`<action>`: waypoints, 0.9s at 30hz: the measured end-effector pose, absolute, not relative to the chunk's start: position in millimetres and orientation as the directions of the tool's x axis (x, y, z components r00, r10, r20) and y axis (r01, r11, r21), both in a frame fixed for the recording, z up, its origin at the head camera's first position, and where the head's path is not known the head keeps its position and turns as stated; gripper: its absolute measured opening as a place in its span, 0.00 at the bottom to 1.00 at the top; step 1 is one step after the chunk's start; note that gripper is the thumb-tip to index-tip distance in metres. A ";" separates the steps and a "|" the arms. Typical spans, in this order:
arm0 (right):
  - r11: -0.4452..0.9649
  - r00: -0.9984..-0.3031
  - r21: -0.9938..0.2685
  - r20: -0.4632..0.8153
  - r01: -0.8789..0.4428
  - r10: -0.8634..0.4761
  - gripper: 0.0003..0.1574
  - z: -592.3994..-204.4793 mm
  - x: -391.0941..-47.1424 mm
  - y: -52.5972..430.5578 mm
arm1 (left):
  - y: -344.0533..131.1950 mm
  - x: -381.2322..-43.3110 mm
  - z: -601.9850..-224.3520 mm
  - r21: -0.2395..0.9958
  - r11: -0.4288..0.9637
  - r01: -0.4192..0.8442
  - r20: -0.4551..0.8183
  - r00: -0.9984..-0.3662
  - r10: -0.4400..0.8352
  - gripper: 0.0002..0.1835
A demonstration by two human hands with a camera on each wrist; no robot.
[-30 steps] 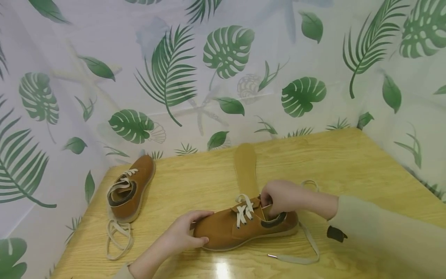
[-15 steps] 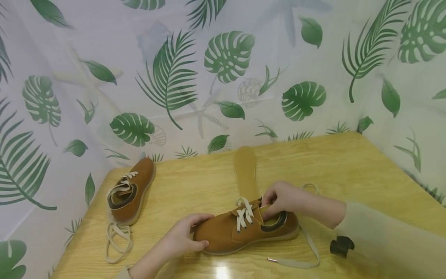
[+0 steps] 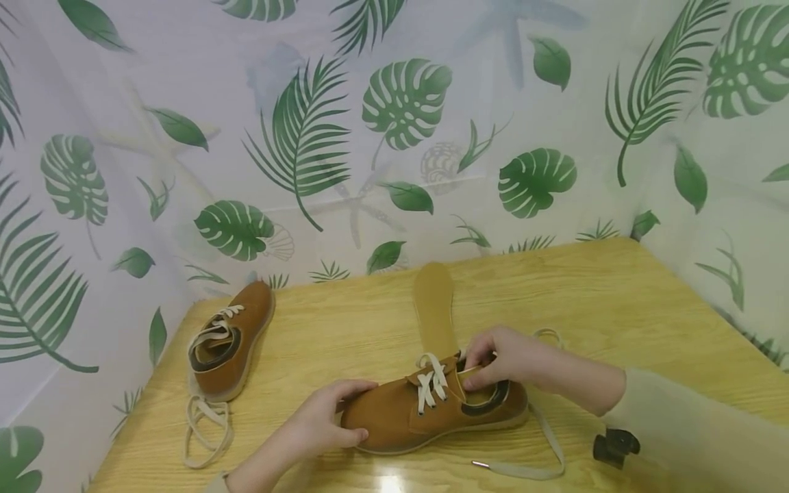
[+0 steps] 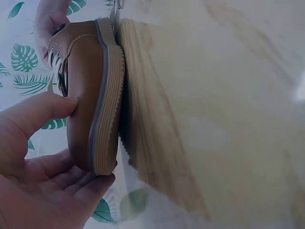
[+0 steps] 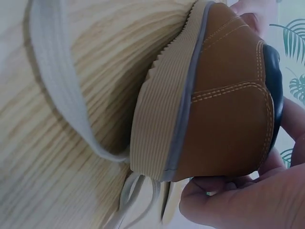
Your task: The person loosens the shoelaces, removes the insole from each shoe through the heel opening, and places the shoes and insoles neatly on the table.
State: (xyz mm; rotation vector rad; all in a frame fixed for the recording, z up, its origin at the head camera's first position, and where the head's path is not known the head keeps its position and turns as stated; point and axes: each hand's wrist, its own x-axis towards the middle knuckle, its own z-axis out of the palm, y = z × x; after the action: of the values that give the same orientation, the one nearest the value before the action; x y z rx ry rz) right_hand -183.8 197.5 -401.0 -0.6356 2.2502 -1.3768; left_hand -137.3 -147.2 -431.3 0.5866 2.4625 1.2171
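A brown leather lace-up shoe (image 3: 401, 411) lies sole down on the table, toe to the left, its cream laces crossed over the front. My left hand (image 3: 320, 414) grips the toe, thumb on the near side and fingers round the far side. My right hand (image 3: 508, 359) reaches into the shoe's opening from above. Its thumb and fingers pinch the edge of a tan insole (image 3: 471, 374) inside; most of that insole is hidden by the shoe. In the right wrist view the heel (image 5: 224, 129) stands close to this hand. A second tan insole (image 3: 434, 301) lies flat behind the shoe.
The matching brown shoe (image 3: 231, 349) stands at the table's back left, its loose lace (image 3: 206, 431) in front of it. Another lace end (image 3: 524, 471) trails right of the nearer shoe. Leaf-printed cloth (image 3: 401, 137) hangs along the back and sides of the wooden table (image 3: 592, 294).
My right hand has risen slightly and its wrist has shifted right, so more of the shoe's inside and the tan edge shows. The left hand keeps its grip on the toe.
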 end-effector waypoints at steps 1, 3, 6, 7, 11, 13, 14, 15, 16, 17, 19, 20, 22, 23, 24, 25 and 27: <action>0.405 -0.807 -0.901 -0.118 -0.158 -0.578 0.10 -400.0 -183.0 197.0 | -147.4 -137.3 -431.1 0.807 0.550 0.215 -0.110 -0.860 0.498 0.35; 0.410 -0.813 -0.898 -0.118 -0.157 -0.571 0.10 -398.2 -181.8 196.5 | -147.9 -137.2 -430.5 0.808 0.550 0.213 -0.112 -0.860 0.498 0.35; 0.432 -0.823 -0.888 -0.121 -0.160 -0.555 0.08 -396.0 -180.7 196.0 | -149.0 -136.6 -429.4 0.800 0.561 0.215 -0.115 -0.861 0.495 0.35; 0.439 -0.826 -0.883 -0.117 -0.168 -0.552 0.07 -395.7 -180.6 196.1 | -149.4 -136.6 -428.9 0.798 0.563 0.216 -0.115 -0.862 0.494 0.36; 0.465 -0.830 -0.858 -0.088 -0.219 -0.551 0.06 -395.8 -180.6 197.4 | -149.6 -136.8 -427.1 0.802 0.558 0.212 -0.117 -0.861 0.495 0.35; 0.475 -0.830 -0.842 -0.062 -0.255 -0.555 0.07 -395.8 -180.8 198.3 | -149.3 -137.1 -426.7 0.809 0.549 0.212 -0.114 -0.859 0.499 0.35; 0.482 -0.828 -0.831 -0.046 -0.279 -0.559 0.06 -395.9 -180.9 198.9 | -149.1 -137.2 -426.7 0.812 0.544 0.211 -0.113 -0.858 0.501 0.35; 0.488 -0.827 -0.821 -0.035 -0.297 -0.561 0.06 -395.6 -180.9 199.4 | -149.0 -137.1 -426.7 0.812 0.543 0.214 -0.111 -0.857 0.503 0.35; 0.493 -0.824 -0.808 -0.016 -0.323 -0.566 0.06 -395.4 -181.0 199.6 | -148.8 -137.1 -426.8 0.811 0.543 0.217 -0.109 -0.857 0.504 0.35; 0.498 -0.822 -0.798 -0.007 -0.338 -0.569 0.06 -395.0 -181.1 199.9 | -148.6 -137.1 -426.9 0.810 0.543 0.221 -0.106 -0.856 0.506 0.35; 0.514 -0.820 -0.774 0.013 -0.371 -0.573 0.06 -394.0 -181.0 200.4 | -148.1 -137.1 -427.1 0.809 0.542 0.225 -0.102 -0.855 0.508 0.35; 0.522 -0.818 -0.763 0.018 -0.383 -0.574 0.06 -393.1 -180.8 200.5 | -147.9 -137.2 -427.3 0.807 0.545 0.228 -0.101 -0.855 0.508 0.35; 0.539 -0.821 -0.745 0.020 -0.393 -0.571 0.07 -391.6 -180.4 200.3 | -147.5 -137.3 -427.4 0.804 0.548 0.232 -0.100 -0.855 0.509 0.35; 0.548 -0.822 -0.738 0.017 -0.394 -0.569 0.07 -390.7 -179.9 200.1 | -147.4 -137.3 -427.4 0.803 0.549 0.233 -0.100 -0.855 0.510 0.35; 0.556 -0.822 -0.727 0.021 -0.403 -0.569 0.07 -390.1 -179.2 200.1 | -147.3 -137.2 -427.4 0.802 0.550 0.233 -0.102 -0.854 0.510 0.35; 0.563 -0.820 -0.714 0.028 -0.416 -0.572 0.07 -389.6 -178.6 199.8 | -147.2 -137.0 -427.3 0.801 0.552 0.233 -0.102 -0.854 0.510 0.35; 0.567 -0.811 -0.692 0.046 -0.446 -0.583 0.07 -388.8 -177.0 199.3 | -147.3 -136.4 -427.1 0.799 0.555 0.231 -0.107 -0.854 0.508 0.35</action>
State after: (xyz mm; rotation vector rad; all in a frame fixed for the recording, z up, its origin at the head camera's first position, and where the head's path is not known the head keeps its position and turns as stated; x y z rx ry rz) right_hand -177.0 199.3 -388.8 -0.8666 2.6106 -1.0736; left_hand -136.4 -147.3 -427.1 0.6078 2.4681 1.1980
